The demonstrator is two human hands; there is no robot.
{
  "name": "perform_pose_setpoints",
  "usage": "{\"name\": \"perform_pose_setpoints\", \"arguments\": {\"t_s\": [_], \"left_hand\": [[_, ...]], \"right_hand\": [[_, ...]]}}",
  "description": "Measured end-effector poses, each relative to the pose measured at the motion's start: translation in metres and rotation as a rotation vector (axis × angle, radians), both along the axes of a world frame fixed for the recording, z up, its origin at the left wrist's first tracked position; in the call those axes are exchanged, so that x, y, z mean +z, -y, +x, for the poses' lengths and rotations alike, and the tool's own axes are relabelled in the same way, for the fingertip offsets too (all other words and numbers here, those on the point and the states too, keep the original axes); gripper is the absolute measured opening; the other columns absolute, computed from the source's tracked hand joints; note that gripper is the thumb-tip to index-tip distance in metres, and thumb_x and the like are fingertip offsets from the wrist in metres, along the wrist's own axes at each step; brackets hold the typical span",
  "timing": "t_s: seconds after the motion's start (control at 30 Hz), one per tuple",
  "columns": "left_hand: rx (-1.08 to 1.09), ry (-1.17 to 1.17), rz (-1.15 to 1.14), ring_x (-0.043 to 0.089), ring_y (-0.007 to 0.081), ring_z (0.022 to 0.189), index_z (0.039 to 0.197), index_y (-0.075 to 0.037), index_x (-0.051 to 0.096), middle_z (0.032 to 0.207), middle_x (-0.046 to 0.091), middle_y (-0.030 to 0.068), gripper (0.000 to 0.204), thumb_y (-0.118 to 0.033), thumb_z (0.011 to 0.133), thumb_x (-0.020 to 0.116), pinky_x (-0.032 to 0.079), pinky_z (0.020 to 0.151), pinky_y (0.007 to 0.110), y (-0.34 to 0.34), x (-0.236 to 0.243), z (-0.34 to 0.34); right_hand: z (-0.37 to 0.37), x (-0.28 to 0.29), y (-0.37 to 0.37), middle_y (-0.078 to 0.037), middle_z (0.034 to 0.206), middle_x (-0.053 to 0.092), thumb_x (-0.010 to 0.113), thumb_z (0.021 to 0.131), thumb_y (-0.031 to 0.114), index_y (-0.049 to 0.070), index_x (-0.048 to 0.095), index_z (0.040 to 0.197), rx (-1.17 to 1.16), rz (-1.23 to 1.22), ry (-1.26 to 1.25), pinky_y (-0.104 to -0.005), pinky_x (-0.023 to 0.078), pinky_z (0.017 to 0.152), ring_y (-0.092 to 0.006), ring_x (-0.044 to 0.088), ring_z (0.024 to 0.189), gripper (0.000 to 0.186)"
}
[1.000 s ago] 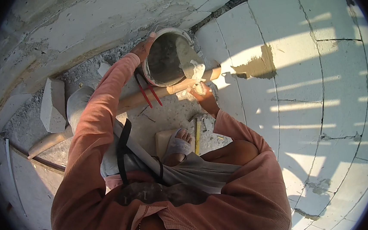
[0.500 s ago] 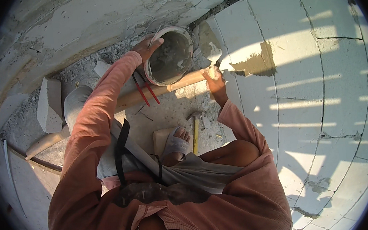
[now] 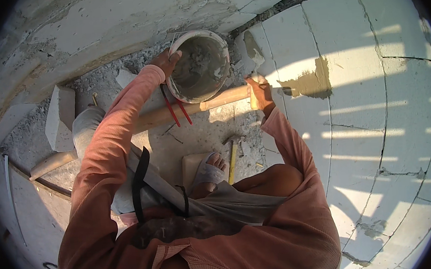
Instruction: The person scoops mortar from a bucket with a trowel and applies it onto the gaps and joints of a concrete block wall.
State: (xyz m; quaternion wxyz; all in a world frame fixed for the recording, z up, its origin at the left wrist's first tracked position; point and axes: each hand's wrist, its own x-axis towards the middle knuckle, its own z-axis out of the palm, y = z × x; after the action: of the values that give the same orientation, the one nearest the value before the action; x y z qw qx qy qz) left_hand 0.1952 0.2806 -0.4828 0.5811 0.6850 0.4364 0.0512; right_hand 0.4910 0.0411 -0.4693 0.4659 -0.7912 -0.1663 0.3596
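Observation:
My left hand (image 3: 167, 63) is closed on the left rim of a round bucket (image 3: 221, 38), its thumb over the edge. Grey wet mortar (image 3: 200, 60) coats the inside and lies in the bottom. To the right of the bucket, my right hand (image 3: 261, 94) is wrapped round the light handle of a trowel (image 3: 253, 49). The trowel's blade points away from me, smeared with mortar, between the bucket and the block wall (image 3: 354, 93). A patch of damp brown-grey mortar (image 3: 315, 80) marks the wall beyond my right hand.
A wooden pole (image 3: 158, 117) lies across the floor beneath the bucket. Red tool handles (image 3: 177, 113) rest over it. A yellow-handled hammer (image 3: 233, 158) lies by my sandalled foot (image 3: 209, 171). A white block (image 3: 60, 119) stands at left among rubble.
The bucket's mouth faces up more squarely, showing more mortar inside. The trowel has turned in my right hand, its blade now seen more edge-on. My view has shifted slightly.

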Motion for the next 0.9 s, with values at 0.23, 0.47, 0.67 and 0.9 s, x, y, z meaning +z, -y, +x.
{"name": "perform_pose_setpoints", "arguments": {"t_s": [0.23, 0.47, 0.67, 0.9], "left_hand": [[-0.009, 0.04, -0.024, 0.071, 0.0282, 0.089, 0.144, -0.013, 0.045, 0.117, 0.066, 0.0161, 0.074, -0.067, 0.094, 0.046, 0.062, 0.065, 0.039, 0.0, -0.003, 0.012], [-0.041, 0.113, 0.056, 0.07, 0.0283, 0.093, 0.146, -0.013, 0.042, 0.119, 0.066, 0.0164, 0.075, -0.067, 0.095, 0.044, 0.062, 0.065, 0.039, -0.001, -0.002, 0.018], [-0.047, 0.097, 0.079, 0.07, 0.0292, 0.093, 0.148, -0.011, 0.041, 0.121, 0.065, 0.0182, 0.076, -0.066, 0.096, 0.042, 0.062, 0.066, 0.039, -0.007, -0.008, 0.016], [-0.015, 0.0, 0.24, 0.065, 0.0366, 0.11, 0.149, -0.01, 0.041, 0.129, 0.062, 0.024, 0.078, -0.068, 0.096, 0.041, 0.05, 0.099, 0.044, 0.0, -0.012, 0.017]], "right_hand": [[0.037, 0.042, -0.058, -0.002, 0.072, 0.059, 0.078, 0.088, 0.02, 0.008, 0.062, 0.093, 0.051, 0.078, -0.178, -0.0262, 0.048, 0.047, -0.0127, 0.057, 0.055, 0.02], [0.072, 0.12, -0.075, -0.005, 0.076, 0.057, 0.063, 0.099, 0.016, 0.003, 0.055, 0.096, -0.034, 0.282, -0.819, -0.0256, 0.05, 0.05, -0.013, 0.055, 0.059, 0.016], [0.065, 0.128, -0.069, -0.008, 0.079, 0.057, 0.059, 0.101, 0.017, 0.001, 0.052, 0.098, -0.074, 0.29, -0.791, -0.0271, 0.05, 0.051, -0.0151, 0.056, 0.06, 0.017], [-0.006, 0.135, -0.049, -0.007, 0.085, 0.059, 0.062, 0.099, 0.018, 0.001, 0.058, 0.105, -0.046, 0.214, -0.234, -0.0266, 0.05, 0.052, -0.0134, 0.057, 0.061, 0.018]]}}
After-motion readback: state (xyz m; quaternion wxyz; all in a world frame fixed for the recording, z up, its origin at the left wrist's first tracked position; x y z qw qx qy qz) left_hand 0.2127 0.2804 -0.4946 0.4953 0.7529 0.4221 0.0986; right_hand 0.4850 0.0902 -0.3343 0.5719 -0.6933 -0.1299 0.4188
